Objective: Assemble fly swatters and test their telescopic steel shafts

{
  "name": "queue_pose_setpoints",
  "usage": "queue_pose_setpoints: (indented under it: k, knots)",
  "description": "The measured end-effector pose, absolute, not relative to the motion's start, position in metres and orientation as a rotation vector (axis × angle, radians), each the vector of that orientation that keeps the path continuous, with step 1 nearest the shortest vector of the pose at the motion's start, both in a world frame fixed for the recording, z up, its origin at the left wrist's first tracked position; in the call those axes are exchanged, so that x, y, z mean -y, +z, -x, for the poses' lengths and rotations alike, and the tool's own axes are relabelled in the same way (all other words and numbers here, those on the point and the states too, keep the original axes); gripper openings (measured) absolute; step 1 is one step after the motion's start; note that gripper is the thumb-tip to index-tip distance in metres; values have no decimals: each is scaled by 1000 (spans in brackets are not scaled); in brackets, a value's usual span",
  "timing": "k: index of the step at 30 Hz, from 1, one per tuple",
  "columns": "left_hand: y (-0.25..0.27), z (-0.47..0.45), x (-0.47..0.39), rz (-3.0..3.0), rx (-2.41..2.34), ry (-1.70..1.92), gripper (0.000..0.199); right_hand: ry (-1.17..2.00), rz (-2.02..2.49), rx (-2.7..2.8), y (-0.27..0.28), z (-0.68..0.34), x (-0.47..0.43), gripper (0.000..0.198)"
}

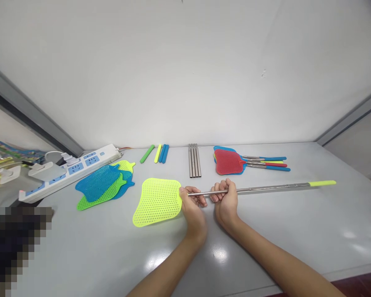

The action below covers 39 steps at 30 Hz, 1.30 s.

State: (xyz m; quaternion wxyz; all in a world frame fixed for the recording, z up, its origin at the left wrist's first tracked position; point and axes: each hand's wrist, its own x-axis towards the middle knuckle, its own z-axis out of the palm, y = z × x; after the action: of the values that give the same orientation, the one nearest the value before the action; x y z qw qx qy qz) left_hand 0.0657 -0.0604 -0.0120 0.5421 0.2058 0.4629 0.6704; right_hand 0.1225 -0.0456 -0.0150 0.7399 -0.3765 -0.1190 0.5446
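White power strip (77,168) with white adapters (48,170), left on grey table (297,222).

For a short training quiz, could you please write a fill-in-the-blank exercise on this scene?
1. The hand nearer the held yellow swatter head is the ____ one.
2. Two loose handles share one colour, namely ____.
3. At right, the topmost stacked swatter has a ____ head.

Missing words: left; blue; red.

Showing no readable text, label, brand, number or sign; looking too blurred to read on the colourful packaging (14,150) at left.
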Motion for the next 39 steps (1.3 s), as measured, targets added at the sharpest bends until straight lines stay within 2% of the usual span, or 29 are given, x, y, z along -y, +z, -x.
queue_pose_setpoints:
  k: [39]
  knots:
    - [-16, -67, 60, -413, -1046, 1634, 40, 1259, 854, 369, -18, -127, 44, 34]
